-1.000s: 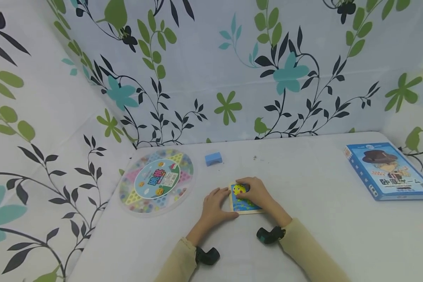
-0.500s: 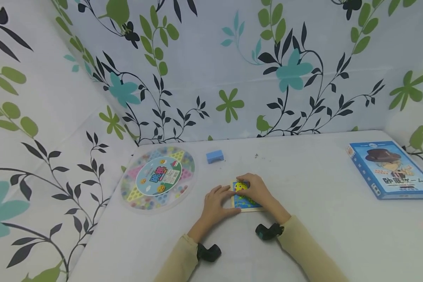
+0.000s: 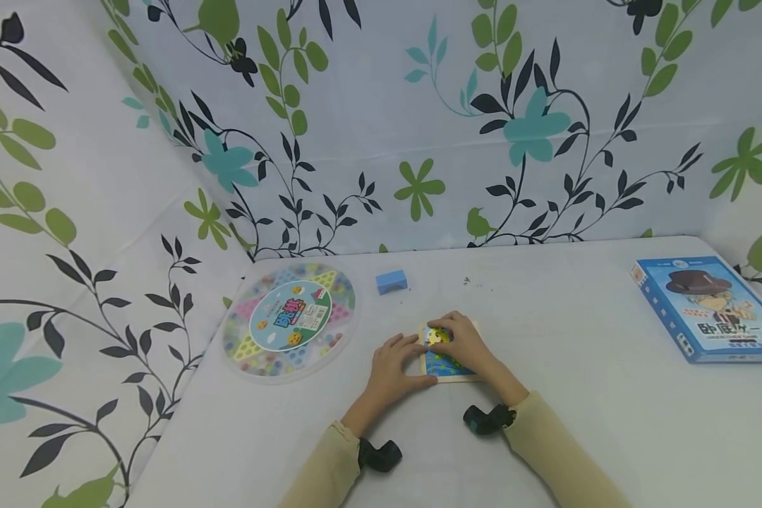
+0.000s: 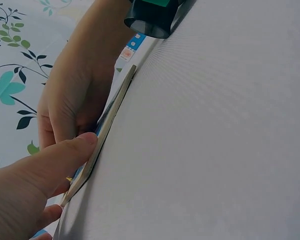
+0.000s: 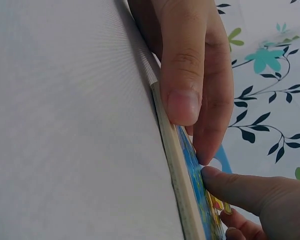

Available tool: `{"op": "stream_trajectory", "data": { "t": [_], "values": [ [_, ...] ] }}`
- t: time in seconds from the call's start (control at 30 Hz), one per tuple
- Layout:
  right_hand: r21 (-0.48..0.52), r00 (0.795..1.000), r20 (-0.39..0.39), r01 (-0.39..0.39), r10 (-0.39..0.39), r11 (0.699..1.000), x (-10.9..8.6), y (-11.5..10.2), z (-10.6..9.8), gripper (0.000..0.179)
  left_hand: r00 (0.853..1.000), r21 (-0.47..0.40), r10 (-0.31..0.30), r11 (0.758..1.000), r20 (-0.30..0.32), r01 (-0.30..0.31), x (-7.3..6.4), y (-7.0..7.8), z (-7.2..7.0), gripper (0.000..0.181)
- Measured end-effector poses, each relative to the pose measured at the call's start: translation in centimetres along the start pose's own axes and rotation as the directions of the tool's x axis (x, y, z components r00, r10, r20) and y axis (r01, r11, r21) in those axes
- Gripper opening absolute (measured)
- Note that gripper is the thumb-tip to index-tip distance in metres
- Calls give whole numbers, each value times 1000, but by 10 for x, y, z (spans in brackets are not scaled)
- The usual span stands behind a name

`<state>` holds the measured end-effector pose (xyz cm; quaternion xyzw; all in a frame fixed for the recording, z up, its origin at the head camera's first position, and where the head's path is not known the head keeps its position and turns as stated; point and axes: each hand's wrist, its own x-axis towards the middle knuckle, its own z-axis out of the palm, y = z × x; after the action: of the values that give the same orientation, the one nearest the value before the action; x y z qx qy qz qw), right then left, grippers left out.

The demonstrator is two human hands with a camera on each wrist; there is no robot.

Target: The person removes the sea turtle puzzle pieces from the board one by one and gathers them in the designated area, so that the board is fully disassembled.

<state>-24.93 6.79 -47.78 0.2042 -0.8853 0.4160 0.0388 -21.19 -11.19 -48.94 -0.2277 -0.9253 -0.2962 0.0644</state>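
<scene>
A small flat wooden puzzle board (image 3: 441, 367) with a blue picture lies on the white table. My left hand (image 3: 390, 370) holds it from the left, thumb on the near edge and fingers at the far left side. In the left wrist view, the left thumb (image 4: 82, 147) presses along the wooden edge. My right hand (image 3: 466, 346) reaches over the board from the right. Its thumb and fingers pinch a yellow piece (image 5: 220, 204) at the picture's upper part. The piece is partly hidden by the fingers, so whether it sits in the board is unclear.
A round, clear-covered board game (image 3: 292, 321) lies to the left. Beyond the hands sits a blue block (image 3: 391, 281). At the far right rests a blue game box (image 3: 714, 310). Leaf-patterned cloth (image 3: 419, 127) hangs behind the table.
My right thumb has moved up closer to its fingers around the yellow piece. The left fingers have shifted slightly to the right on the board. The head view has drifted a little.
</scene>
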Motion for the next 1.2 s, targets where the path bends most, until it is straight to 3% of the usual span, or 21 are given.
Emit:
{"op": "stream_trajectory", "data": {
  "t": [0.43, 0.87, 1.2],
  "values": [
    [18, 999, -27, 36, -36, 999, 0, 1, 0, 43, 1000, -10, -6, 1000, 13, 6, -1, -3, 4, 52],
    [-31, 999, -8, -50, 50, 998, 2, -5, -1, 41, 1000, -6, 0, 1000, 2, 0, -1, -2, 2, 51],
    [-46, 1000, 6, -22, 23, 999, 4, 2, -8, 37, 1000, -11, 2, 1000, -4, -2, 0, -1, 2, 51]
  ]
}}
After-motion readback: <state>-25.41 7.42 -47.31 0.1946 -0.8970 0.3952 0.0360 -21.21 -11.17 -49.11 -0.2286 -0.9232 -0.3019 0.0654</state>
